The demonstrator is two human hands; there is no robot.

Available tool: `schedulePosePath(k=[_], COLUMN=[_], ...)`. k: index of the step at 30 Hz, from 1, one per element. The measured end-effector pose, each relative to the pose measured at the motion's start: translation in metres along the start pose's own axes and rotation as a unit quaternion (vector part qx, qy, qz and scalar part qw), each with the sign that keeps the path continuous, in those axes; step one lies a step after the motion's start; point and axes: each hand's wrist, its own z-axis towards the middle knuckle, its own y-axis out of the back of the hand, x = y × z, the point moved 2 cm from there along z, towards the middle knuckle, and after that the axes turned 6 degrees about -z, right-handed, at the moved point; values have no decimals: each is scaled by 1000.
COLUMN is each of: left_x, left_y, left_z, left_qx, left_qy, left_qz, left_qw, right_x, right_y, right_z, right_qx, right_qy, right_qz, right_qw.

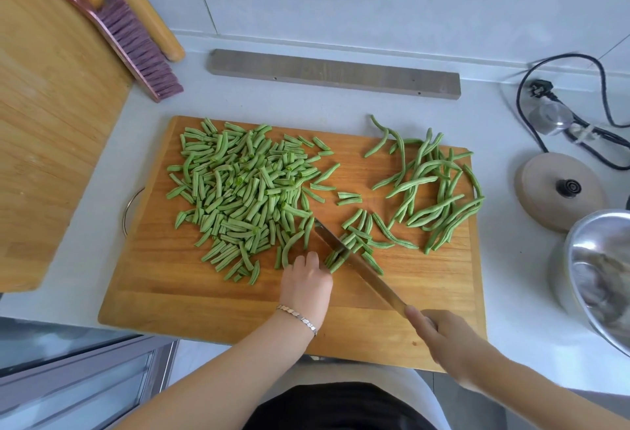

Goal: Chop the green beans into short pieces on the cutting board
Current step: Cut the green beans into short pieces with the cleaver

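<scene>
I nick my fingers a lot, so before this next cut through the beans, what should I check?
1. Grip: the right hand holds the knife by its handle: ok.
2. Fingers: the left hand is curled and sits beside the blade, not under it: ok.
3. Alignment: the bunch under the blade should lie parallel: not ok, the beans splay at different angles.
4. Blade path: the chopped pile should be clear of it: not ok, a few cut pieces lie beside the tip.
5. Footing: the cutting board should sit steady on the counter: cannot tell.
</scene>
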Motion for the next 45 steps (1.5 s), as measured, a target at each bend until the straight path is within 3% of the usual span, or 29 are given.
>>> schedulePosePath(k=[4,7,11,14,17,21,35,41,45], left_x=[5,-2,-10,-6,13,29,26,30,40], left_y=[-4,4,10,20,25,18,2,7,18], left_z=[0,5,16,9,-5,-13,-5,-12,-31], left_qx=[-15,-43,-8,-21,-29,-83,-85,-131,-182], left_qy=[11,6,36,40,52,-23,-17,-34,21], left_qz=[-44,-37,-60,-57,17,40,-38,6,-60], left_qw=[999,998,998,997,998,995,995,991,981], right_x=[6,10,6,4,5,6,1,-1,2], right_y=[-16,-7,17,30,31,28,10,-9,-12], right_z=[8,10,-2,-13,-22,-28,-5,2,2], right_qx=[-23,9,33,46,68,85,32,-4,18], right_qy=[26,2,-10,-8,-14,-4,1,16,-2], right_qz=[38,145,192,176,155,97,-56,23,111], right_qw=[999,989,981,983,986,992,998,1000,994])
